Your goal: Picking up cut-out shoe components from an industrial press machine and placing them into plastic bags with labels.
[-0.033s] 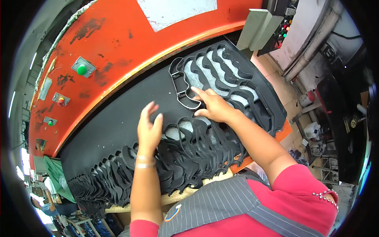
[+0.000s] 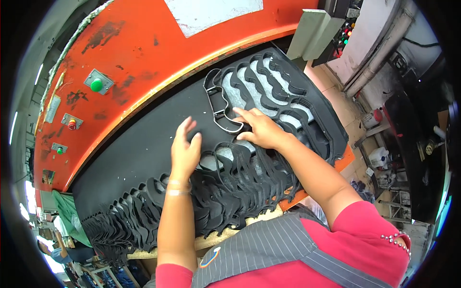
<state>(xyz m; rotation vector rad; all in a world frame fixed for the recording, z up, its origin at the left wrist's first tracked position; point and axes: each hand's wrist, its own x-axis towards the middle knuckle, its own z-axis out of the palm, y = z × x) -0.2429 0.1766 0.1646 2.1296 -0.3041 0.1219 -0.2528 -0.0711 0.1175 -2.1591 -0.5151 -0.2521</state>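
Green button (image 2: 96, 85) sits far left on the orange press (image 2: 158, 53). Left hand (image 2: 185, 150) lies flat on the black sheet (image 2: 139, 153), fingers released and spread. Right hand (image 2: 259, 128) presses its released fingers on the metal cutter (image 2: 218, 103), which rests on the sheet beside the cut-out gaps.
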